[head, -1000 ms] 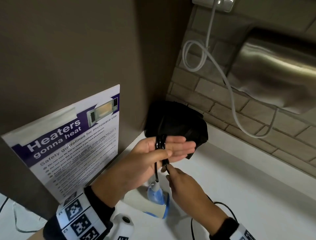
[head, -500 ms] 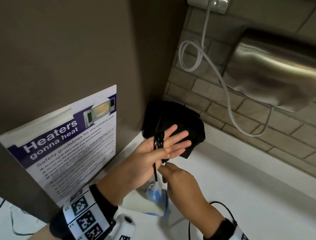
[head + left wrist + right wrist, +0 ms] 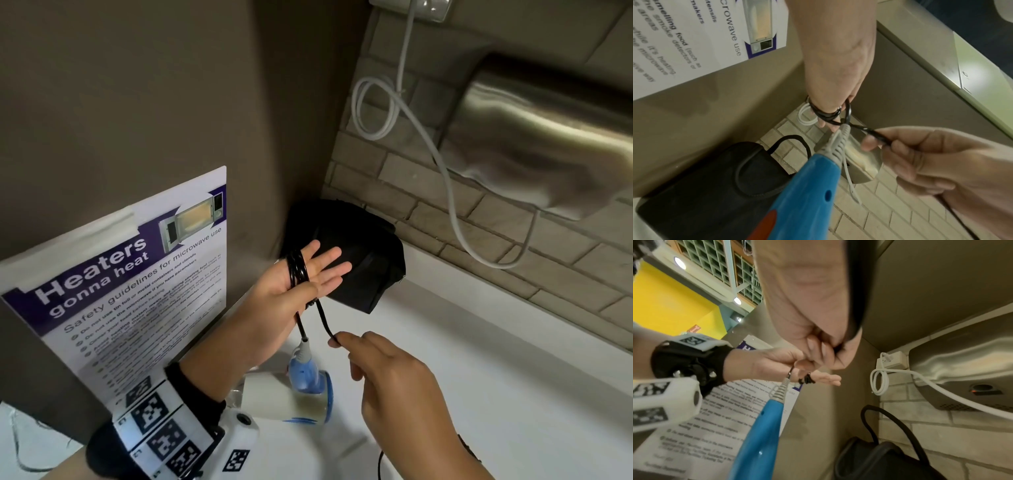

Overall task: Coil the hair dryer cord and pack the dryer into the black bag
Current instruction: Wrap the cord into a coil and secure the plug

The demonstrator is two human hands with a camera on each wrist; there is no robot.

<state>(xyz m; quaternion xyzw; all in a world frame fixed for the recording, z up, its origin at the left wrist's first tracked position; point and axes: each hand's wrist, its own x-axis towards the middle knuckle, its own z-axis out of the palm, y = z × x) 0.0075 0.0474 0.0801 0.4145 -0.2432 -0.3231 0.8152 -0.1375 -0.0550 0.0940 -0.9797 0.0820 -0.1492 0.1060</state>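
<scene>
The white and blue hair dryer (image 3: 294,401) lies on the white counter (image 3: 496,394), handle up, below my hands. Its black cord (image 3: 296,270) is wound in several loops round the straight fingers of my left hand (image 3: 315,274), and the thumb pins it against the palm. My right hand (image 3: 342,344) pinches the free strand a little below and to the right. The black bag (image 3: 363,270) sits in the corner just behind my left hand. In the left wrist view the loops (image 3: 826,116) and blue handle (image 3: 807,186) show beside the bag (image 3: 715,186).
A microwave safety poster (image 3: 137,291) leans on the brown wall at the left. A steel hand dryer (image 3: 548,137) hangs on the brick wall at the right, with a white cable (image 3: 445,178) looping down from a socket above.
My right hand has drawn down and to the right, away from the left palm, stretching out a strand of cord. The left hand has risen slightly, fingers spread.
</scene>
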